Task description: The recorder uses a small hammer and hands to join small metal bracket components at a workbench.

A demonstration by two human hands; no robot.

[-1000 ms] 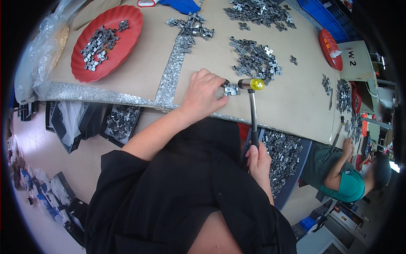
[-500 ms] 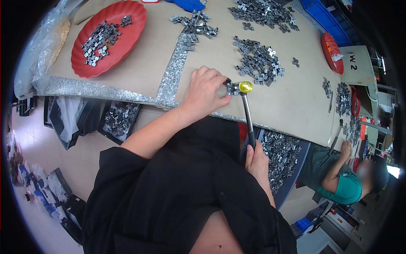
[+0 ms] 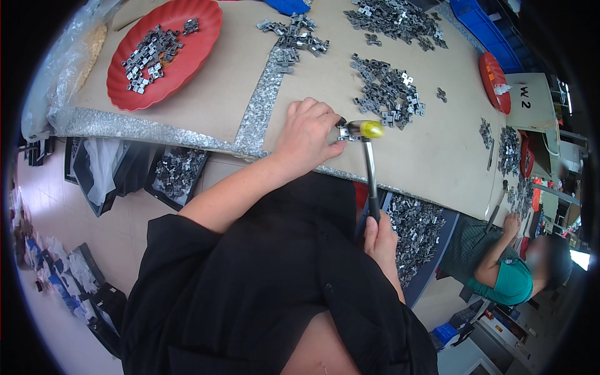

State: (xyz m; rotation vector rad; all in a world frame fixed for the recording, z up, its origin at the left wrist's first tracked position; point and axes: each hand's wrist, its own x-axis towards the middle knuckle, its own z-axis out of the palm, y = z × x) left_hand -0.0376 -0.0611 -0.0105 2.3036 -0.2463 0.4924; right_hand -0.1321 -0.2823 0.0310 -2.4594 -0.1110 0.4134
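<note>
Pinching a small metal clip (image 3: 343, 132) against the bench (image 3: 437, 156), your left hand (image 3: 309, 134) has its grip narrowed to the fingertips, thumb and forefinger closed on the part just left of centre frame, near the bench's front edge. That clip looks like stamped sheet steel: stiff, light, hard-edged and likely slick, so you judge it best held low by its flanks, with your fingertips kept clear of the top face where the hammer lands. Such a small, light thing may skip away if the pinch loosens.

Your right hand (image 3: 378, 234) is wrapped tight round the dark handle end of a small hammer (image 3: 370, 169), low and right of centre; its yellow-tipped head (image 3: 366, 129) sits touching or just beside the clip. With the weight up in the head, that low hold gives swing but less aim.

Further out, a loose heap of the same clips (image 3: 387, 94) lies above and right of your hands, with another (image 3: 394, 19) at the top edge and a smaller cluster (image 3: 292, 37) up centre. A red dish (image 3: 206, 50) holding more clips fills the upper left. Below the bench edge stand bins of parts (image 3: 415, 231). A person in a green top (image 3: 506, 275) works at lower right.
</note>
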